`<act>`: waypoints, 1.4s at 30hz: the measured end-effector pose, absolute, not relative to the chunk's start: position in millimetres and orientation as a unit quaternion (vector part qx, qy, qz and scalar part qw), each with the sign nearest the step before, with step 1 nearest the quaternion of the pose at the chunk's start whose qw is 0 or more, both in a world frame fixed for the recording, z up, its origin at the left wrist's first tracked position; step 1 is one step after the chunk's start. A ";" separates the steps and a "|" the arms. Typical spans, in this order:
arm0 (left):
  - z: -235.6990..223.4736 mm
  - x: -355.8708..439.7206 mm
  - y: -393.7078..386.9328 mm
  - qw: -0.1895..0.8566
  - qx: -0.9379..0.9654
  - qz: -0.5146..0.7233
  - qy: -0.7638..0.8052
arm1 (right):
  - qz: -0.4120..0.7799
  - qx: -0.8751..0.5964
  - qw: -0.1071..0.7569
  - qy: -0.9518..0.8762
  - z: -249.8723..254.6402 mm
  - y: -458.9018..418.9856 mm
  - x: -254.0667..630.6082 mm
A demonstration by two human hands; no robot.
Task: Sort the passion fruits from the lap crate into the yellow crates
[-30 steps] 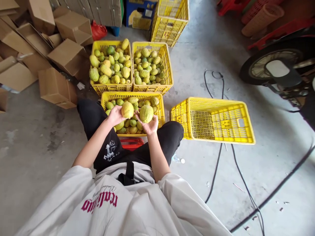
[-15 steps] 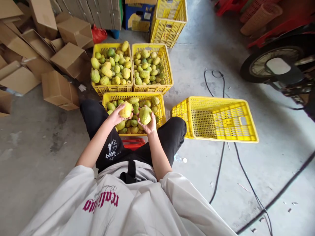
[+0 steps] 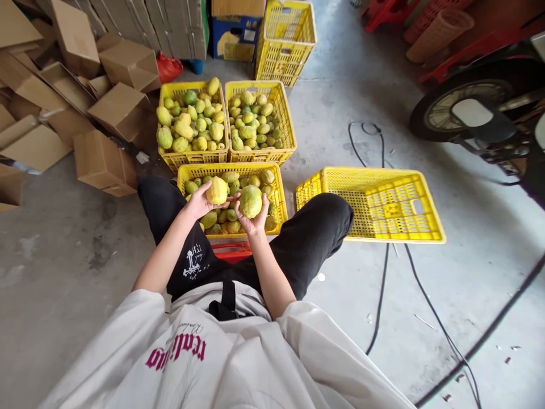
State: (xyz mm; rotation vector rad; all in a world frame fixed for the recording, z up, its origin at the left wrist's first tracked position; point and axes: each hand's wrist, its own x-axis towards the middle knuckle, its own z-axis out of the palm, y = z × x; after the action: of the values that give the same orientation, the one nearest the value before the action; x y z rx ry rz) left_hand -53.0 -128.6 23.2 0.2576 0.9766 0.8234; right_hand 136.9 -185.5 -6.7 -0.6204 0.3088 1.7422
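1. Over the near crate (image 3: 279, 196), at the centre of an imagined dial with 12 o'clock pointing away from the person, 2 fruits are held up, 1 in each hand.
2. At 10 o'clock from the dial's centre, the left hand (image 3: 197, 203) has its grip clamped on the yellow fruit (image 3: 217, 191), holding it from the side and below.
3. Toward 5 o'clock, the right hand (image 3: 254, 223) has its grip clamped on the green-yellow fruit (image 3: 250, 201), cupping it from underneath, thumb and fingers spread round its sides. The 2 fruits are apart; the left fingertips come very near the right hand (whether they touch, I cannot tell).
4. Beneath both hands, the near crate holds more green and yellow fruit.
5. At 11 o'clock stands the far left crate (image 3: 195, 160), heaped with fruit; at 1 o'clock, just beside it, the far right crate (image 3: 288, 124) holds fruit too.
6. At 3 o'clock, beyond the person's knee, lies the side crate (image 3: 400, 201), also yellow and slatted.
7. Farther off, cardboard boxes (image 3: 104, 162) pile up at 10 o'clock, a motorcycle wheel (image 3: 443, 111) shows at 2, and dark cables (image 3: 383, 301) cross the concrete floor (image 3: 97, 335) at 4.
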 end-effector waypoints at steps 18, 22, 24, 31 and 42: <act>27.5 -50.9 -141.0 0.782 0.106 0.436 0.432 | 0.797 -0.180 0.566 0.111 -13.9 -178.0 173.9; 25.5 -56.7 -144.5 0.791 0.101 0.406 0.447 | 0.807 -0.168 0.556 0.105 -14.7 -174.2 168.1; 24.3 -57.0 -145.1 0.784 0.098 0.410 0.456 | 0.807 -0.206 0.547 0.082 -13.5 -174.2 166.7; 33.0 -46.8 -144.7 0.763 0.109 0.438 0.462 | 0.783 -0.248 0.564 0.087 -12.1 -174.2 164.0; 35.7 -58.1 -145.9 0.763 0.084 0.428 0.477 | 0.775 -0.193 0.591 0.115 -21.6 -174.6 157.7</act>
State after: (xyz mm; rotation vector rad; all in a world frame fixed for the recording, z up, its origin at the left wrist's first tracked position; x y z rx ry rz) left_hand -58.1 -145.9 35.7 0.1817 1.0368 0.9302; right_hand 157.7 -174.6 -21.6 -0.4484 0.2679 1.8034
